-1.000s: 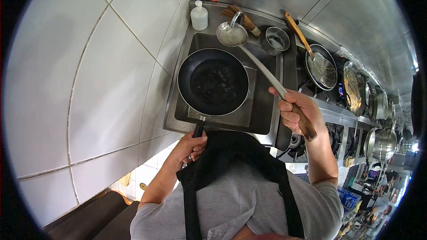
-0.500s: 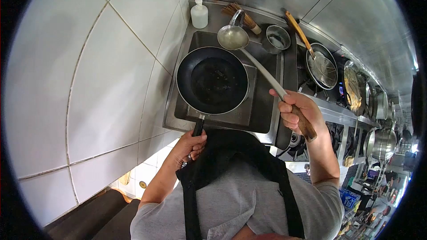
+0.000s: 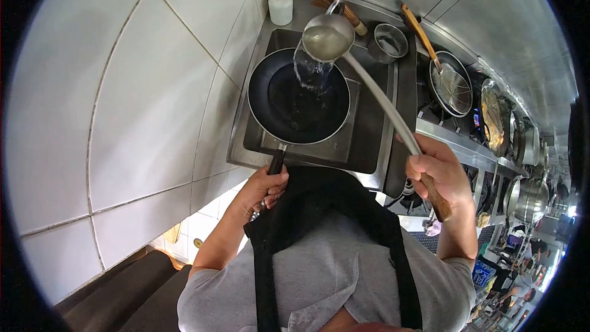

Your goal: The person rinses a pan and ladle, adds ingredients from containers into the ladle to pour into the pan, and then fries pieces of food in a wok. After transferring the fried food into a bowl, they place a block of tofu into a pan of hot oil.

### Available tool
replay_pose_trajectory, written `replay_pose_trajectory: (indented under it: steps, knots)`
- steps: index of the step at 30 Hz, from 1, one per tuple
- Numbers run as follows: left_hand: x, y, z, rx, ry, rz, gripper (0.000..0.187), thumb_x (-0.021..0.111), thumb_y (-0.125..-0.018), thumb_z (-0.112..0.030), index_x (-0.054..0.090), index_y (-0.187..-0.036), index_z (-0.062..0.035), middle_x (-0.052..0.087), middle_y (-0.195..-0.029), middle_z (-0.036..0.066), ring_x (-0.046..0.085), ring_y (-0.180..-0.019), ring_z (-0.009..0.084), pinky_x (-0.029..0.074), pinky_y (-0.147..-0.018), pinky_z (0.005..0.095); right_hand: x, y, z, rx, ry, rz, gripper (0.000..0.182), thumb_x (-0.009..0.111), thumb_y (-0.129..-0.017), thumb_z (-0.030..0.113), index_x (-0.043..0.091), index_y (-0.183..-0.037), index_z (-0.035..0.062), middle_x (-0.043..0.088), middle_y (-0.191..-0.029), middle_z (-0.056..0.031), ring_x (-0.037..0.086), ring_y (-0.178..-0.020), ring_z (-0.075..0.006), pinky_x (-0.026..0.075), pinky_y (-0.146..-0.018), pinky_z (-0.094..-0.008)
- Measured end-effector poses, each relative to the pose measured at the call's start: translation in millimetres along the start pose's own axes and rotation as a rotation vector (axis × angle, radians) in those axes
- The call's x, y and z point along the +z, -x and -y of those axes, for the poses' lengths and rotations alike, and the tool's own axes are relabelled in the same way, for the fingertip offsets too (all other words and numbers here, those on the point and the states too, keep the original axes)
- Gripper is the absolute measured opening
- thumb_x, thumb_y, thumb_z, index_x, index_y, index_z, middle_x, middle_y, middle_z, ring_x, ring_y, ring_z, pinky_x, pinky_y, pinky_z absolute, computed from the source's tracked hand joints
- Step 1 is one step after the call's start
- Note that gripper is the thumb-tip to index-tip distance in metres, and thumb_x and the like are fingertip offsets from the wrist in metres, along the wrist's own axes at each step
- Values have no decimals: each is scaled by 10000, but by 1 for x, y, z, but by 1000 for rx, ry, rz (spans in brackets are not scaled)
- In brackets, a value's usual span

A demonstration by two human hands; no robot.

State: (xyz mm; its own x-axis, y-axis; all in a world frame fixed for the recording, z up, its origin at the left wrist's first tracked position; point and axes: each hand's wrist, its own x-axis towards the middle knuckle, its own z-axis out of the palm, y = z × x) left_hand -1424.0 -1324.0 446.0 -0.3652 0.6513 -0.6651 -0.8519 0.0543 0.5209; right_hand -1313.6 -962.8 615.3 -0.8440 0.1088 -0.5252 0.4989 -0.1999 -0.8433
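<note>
My left hand (image 3: 265, 189) is wrapped round the black handle of a dark frying pan (image 3: 289, 117), which I hold over the sink (image 3: 362, 157). In my right hand (image 3: 439, 172) is the wooden grip of a long-handled ladle (image 3: 387, 106). The ladle's bowl is tilted above the pan's far edge, and clear liquid (image 3: 312, 74) that looks like water streams from it into the pan. Some liquid still shows in the bowl. Both hands are closed on their handles.
A white pump bottle (image 3: 280, 7), a straw brush (image 3: 344, 12) and a metal pot (image 3: 388, 43) stand behind the sink. To the right, a pan with a wire strainer (image 3: 453, 86) sits on the stove. A tiled wall (image 3: 147, 110) rises at left.
The ladle's bowl has tipped, and liquid now pours from it into the frying pan. My right hand has moved slightly right and down in the view. My left hand keeps its hold.
</note>
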Motion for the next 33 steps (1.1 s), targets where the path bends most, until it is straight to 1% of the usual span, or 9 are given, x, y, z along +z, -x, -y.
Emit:
replay_pose_trajectory:
  steps: [1, 5, 16, 22, 24, 26, 30, 32, 33]
  knots:
    - [-1, 0, 1, 15, 15, 11, 232, 724, -1020, -227, 521, -963, -132, 457, -595, -53, 413, -393, 64, 353, -367, 234, 3, 7, 7, -12, 1, 6, 527, 580, -960, 50, 510, -1453, -124, 546, -698, -30, 494, -454, -100, 411, -417, -237]
    - [3, 11, 1, 4, 5, -22, 227, 728, -1017, -213, 526, -960, -126, 467, -602, -45, 425, -396, 67, 355, -365, 232, 13, 37, 22, -88, 228, -75, 651, 584, -919, 24, 465, -1550, -85, 559, -671, -5, 488, -473, -68, 399, -442, -223]
    - [8, 6, 15, 50, 11, 42, 220, 733, -1011, -200, 541, -976, -99, 471, -605, -38, 430, -386, 74, 367, -363, 236, -5, 69, 2, -547, 741, -439, 685, 658, -913, 71, 500, -1577, 8, 592, -716, -7, 500, -529, -52, 395, -497, -247]
    - [10, 4, 9, 70, 17, 21, 235, 739, -1009, -209, 536, -977, -96, 466, -606, -39, 441, -394, 72, 374, -367, 230, -11, 12, -2, -351, 721, -519, 673, 638, -962, 55, 462, -1612, 49, 529, -712, 36, 470, -519, -50, 388, -478, -245]
    - [8, 5, 11, 74, 28, 23, 239, 741, -1008, -211, 533, -980, -97, 464, -607, -40, 442, -397, 70, 377, -368, 228, -33, -17, -19, -356, 901, -508, 598, 643, -936, 81, 529, -1517, -2, 643, -815, -176, 650, -647, -226, 504, -636, -372]
    - [9, 7, 10, 63, 14, 28, 247, 747, -1005, -213, 528, -988, -100, 460, -610, -45, 433, -398, 64, 382, -369, 225, -61, -59, -44, -457, 979, -476, 604, 655, -919, 95, 535, -1505, 14, 698, -921, -289, 753, -832, -395, 549, -768, -457]
    - [5, 11, 29, 80, 74, 43, 240, 743, -1007, -210, 531, -991, -99, 465, -610, -46, 426, -396, 60, 384, -369, 221, -80, -125, -77, -513, 1168, -461, 559, 660, -909, 96, 608, -1466, 72, 733, -835, -222, 738, -730, -383, 554, -670, -439]
    - [4, 9, 48, 109, 147, 100, 224, 737, -1009, -200, 538, -991, -100, 466, -607, -46, 422, -395, 59, 383, -368, 219, -78, -147, -84, -368, 1264, -505, 604, 651, -905, 144, 568, -1501, 95, 731, -1032, -314, 727, -963, -494, 572, -873, -561]
    - [7, 14, 55, 122, 166, 62, 216, 733, -1008, -193, 540, -984, -99, 465, -601, -46, 414, -391, 56, 371, -360, 220, -75, -160, -89, -364, 1263, -490, 604, 651, -905, 144, 568, -1501, 95, 731, -1032, -314, 727, -963, -494, 572, -873, -561]
